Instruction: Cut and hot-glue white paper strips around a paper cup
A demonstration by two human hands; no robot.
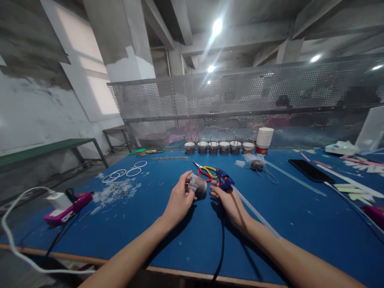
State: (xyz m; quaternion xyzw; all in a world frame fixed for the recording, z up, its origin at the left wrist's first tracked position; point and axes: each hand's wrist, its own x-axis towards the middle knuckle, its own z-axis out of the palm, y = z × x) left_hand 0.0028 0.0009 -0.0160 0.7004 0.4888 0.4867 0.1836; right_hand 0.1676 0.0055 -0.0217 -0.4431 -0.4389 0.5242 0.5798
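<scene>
Near the middle of the table my left hand [179, 197] is closed around a small greyish-brown cup-shaped piece [201, 186] with a pale grey strip on its side. The piece is tilted, and my fingers hide part of it. To its right my right hand [232, 205] grips a dark blue hot glue gun [223, 179]. A long clear glue stick [255, 212] sticks out of the gun's back end and reaches over my forearm. The gun's nozzle points away from me. Just beyond both hands lie scissors or pliers with red and yellow handles [207, 173].
Several dark-wrapped cups [213, 148] line the back edge beside a stack of paper cups [265, 138]. A grey cord bundle [257, 165] and a phone [311, 171] lie right. White rings [114, 175], pale scraps and a pink power strip [81, 202] are left. The gun's black cable [222, 248] crosses the front edge.
</scene>
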